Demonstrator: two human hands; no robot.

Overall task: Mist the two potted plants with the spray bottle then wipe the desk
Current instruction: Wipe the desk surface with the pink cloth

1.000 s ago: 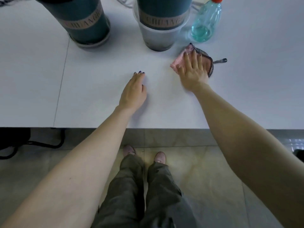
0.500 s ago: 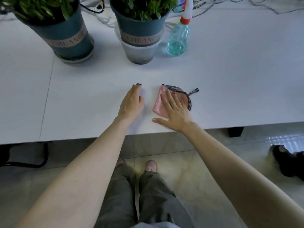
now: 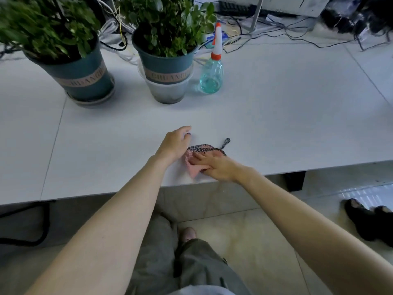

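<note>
Two leafy plants stand in teal pots at the back of the white desk (image 3: 276, 124): the left pot (image 3: 83, 75) and the right pot (image 3: 168, 69), which sits in a clear tub. A clear spray bottle (image 3: 211, 77) with an orange-and-white nozzle stands just right of the right pot. A pink cloth (image 3: 194, 167) with a black mesh edge lies near the desk's front edge. My right hand (image 3: 214, 167) presses flat on the cloth. Beside it, my left hand (image 3: 176, 143) rests on the desk, fingers slightly curled, holding nothing.
Tangled cables (image 3: 276, 33) and equipment crowd the back edge of the desk behind the plants. A desk seam (image 3: 53, 145) runs front to back at the left. Black shoes (image 3: 368, 218) lie on the tiled floor at the right, below the desk edge.
My right hand has dragged the cloth from near the spray bottle toward the desk's front edge. My left hand stayed in place. The view has tilted up, showing the plants.
</note>
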